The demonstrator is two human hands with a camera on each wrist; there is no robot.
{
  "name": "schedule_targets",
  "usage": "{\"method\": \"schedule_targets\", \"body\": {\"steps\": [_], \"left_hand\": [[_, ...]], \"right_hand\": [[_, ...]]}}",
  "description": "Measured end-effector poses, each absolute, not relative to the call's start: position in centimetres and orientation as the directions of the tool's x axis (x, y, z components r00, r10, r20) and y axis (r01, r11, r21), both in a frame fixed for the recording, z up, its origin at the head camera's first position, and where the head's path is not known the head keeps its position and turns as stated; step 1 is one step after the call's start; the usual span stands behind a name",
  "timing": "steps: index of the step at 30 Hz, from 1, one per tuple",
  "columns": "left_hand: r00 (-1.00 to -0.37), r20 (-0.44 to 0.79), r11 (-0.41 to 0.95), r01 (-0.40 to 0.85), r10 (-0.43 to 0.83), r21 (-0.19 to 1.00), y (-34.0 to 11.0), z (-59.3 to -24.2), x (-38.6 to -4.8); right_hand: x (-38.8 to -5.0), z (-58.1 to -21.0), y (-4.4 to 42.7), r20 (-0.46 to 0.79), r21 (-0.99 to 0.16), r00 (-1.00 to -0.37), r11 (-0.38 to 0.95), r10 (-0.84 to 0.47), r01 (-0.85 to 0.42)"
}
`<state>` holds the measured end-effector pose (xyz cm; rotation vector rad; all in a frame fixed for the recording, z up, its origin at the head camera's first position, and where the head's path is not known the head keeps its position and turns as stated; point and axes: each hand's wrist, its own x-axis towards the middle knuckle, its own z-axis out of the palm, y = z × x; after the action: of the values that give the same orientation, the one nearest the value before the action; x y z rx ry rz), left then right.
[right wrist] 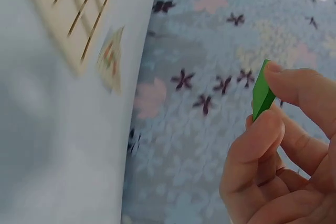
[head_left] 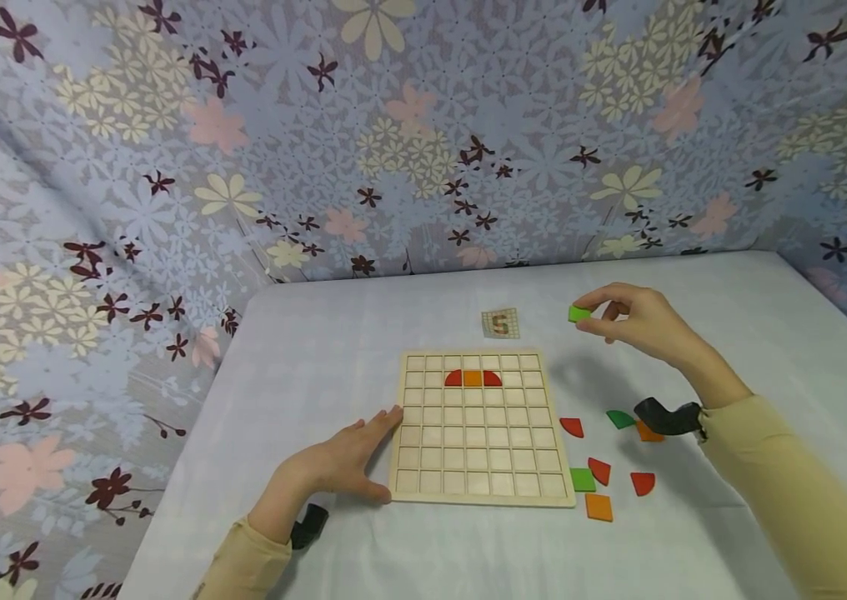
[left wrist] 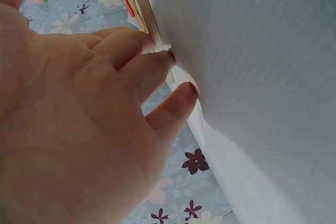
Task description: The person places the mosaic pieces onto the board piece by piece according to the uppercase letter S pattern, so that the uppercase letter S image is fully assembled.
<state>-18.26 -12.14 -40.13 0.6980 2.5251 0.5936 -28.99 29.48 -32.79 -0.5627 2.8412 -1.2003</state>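
My right hand (head_left: 637,321) pinches a light green square tile (head_left: 578,314) between thumb and fingertips, raised above the table's far right. In the right wrist view the green tile (right wrist: 263,92) is seen nearly edge-on. With fingers spread, my left hand (head_left: 344,458) touches the left edge of a wooden grid board (head_left: 476,458). Near the board's top row of cells lie two red quarter-round tiles (head_left: 453,378) with an orange square tile (head_left: 472,378) between them. The left wrist view shows the fingertips (left wrist: 189,90) against the white cloth beside the board.
Right of the board lie several loose pieces: red quarter-rounds (head_left: 643,483), a green quarter-round (head_left: 620,418), a green square (head_left: 583,480) and orange squares (head_left: 599,507). Behind the board rests a small printed pattern card (head_left: 500,323). A flowered cloth (head_left: 408,150) hangs behind the white table (head_left: 303,350).
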Motion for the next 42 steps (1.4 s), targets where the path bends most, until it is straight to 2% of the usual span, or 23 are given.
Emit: {"method": "schedule_targets", "body": {"steps": [7, 16, 25, 35, 42], "left_hand": [[-0.768, -0.295, 0.774, 0.379, 0.569, 0.507, -12.3, -40.2, -18.2], [-0.771, -0.309, 0.784, 0.364, 0.556, 0.503, -12.3, -40.0, -18.2], [-0.774, -0.302, 0.780, 0.361, 0.557, 0.511, -12.2, -40.0, -18.2], [-0.768, -0.302, 0.779, 0.374, 0.564, 0.504, -12.1, -39.8, -18.1], [-0.768, -0.300, 0.777, 0.378, 0.567, 0.503, -12.1, -39.8, -18.0]], "right_hand": [[-29.5, -32.9, 26.2, 0.207, -0.711, -0.872, 0.545, -0.443, -0.445], [-30.0, -34.0, 22.7, 0.219, -0.732, -0.813, 0.460, -0.539, -0.503], [-29.8, -35.0, 19.6, 0.179, -0.784, -0.779, 0.391, -0.601, -0.482], [-29.7, -36.5, 17.8, 0.201, -0.761, -0.753, 0.384, -0.627, -0.523], [-29.2, -37.7, 16.8, 0.127, -0.794, -0.736, 0.377, -0.665, -0.477]]}}
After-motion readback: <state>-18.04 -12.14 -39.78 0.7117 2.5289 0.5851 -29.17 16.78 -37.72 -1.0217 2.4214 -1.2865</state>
